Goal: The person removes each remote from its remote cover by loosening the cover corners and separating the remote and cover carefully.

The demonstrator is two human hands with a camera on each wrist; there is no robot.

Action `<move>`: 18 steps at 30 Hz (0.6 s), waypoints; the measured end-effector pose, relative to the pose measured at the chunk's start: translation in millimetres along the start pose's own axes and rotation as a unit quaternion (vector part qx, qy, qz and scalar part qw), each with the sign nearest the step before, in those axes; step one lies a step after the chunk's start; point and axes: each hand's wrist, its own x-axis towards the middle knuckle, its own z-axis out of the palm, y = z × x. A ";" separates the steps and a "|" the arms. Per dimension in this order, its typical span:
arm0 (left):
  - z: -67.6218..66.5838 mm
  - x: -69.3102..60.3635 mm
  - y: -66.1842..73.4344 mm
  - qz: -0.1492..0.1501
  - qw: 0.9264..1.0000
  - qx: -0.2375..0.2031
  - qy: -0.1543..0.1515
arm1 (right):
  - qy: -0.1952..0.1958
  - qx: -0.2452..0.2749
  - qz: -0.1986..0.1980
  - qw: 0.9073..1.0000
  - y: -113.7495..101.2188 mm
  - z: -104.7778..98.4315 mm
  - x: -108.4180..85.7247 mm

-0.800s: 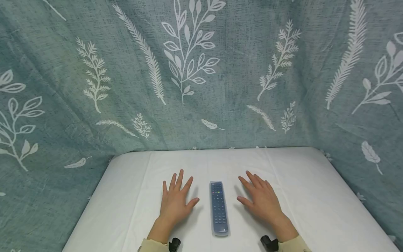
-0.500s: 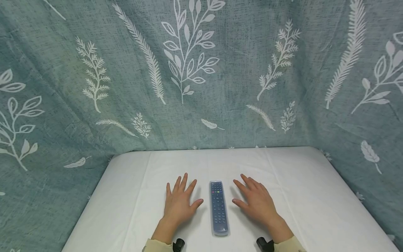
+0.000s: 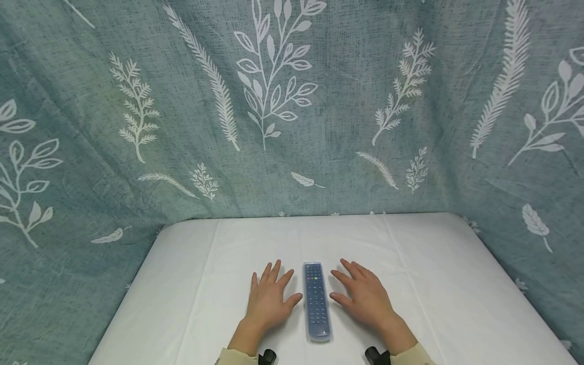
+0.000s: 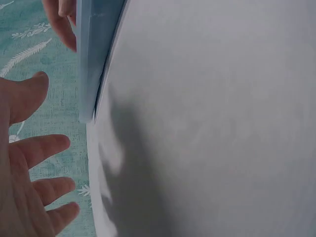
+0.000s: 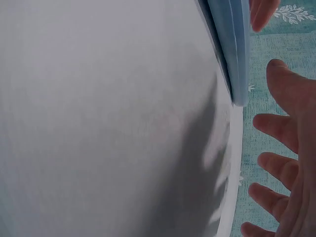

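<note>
A blue-grey remote control (image 3: 317, 302) in a clear sleeve lies lengthwise on the white table, its button side up. To its left hovers my left hand (image 3: 270, 303), fingers spread, the thumb close to the remote's edge. On the other side my right hand (image 3: 365, 299) is held with its fingers extended and thumb toward the remote. Neither hand grips anything. In the left wrist view the remote's side (image 4: 94, 54) stands beyond the left hand (image 4: 29, 153), with a gap between. The right wrist view likewise shows the remote (image 5: 236, 49) apart from the right hand (image 5: 291, 148).
A white cloth covers the table (image 3: 219, 243). Behind and along both sides hangs a green curtain (image 3: 337, 101) with white leaf prints. A small black camera (image 3: 267, 357) sits at the left wrist and another black camera (image 3: 376, 356) at the right wrist.
Both hands have moved inward and slightly back toward the person, closing in on the remote control from either side. The remote has stayed in place.
</note>
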 end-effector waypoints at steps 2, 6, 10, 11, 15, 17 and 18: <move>2.4 -0.5 2.8 -0.001 1.000 -0.005 -0.008 | -0.008 0.001 0.001 1.000 -2.7 2.3 0.1; 7.8 -1.1 7.5 0.003 1.000 -0.011 -0.018 | -0.019 0.005 0.003 1.000 -8.3 6.1 0.5; 11.3 -0.8 11.3 0.010 1.000 -0.005 -0.019 | -0.026 0.008 0.008 1.000 -13.5 8.9 0.5; 11.6 -1.0 12.4 0.011 1.000 -0.003 -0.019 | -0.027 0.008 0.010 1.000 -14.5 9.6 0.2; 13.6 -2.8 16.1 0.004 0.999 -0.005 -0.034 | -0.031 0.006 0.017 0.999 -17.5 12.4 -1.2; 13.6 -3.8 18.0 0.000 0.999 -0.009 -0.040 | -0.030 0.013 0.021 0.999 -18.9 13.2 -2.1; 13.5 -4.1 18.9 -0.003 0.999 -0.010 -0.043 | -0.029 0.018 0.022 0.999 -19.5 13.6 -2.6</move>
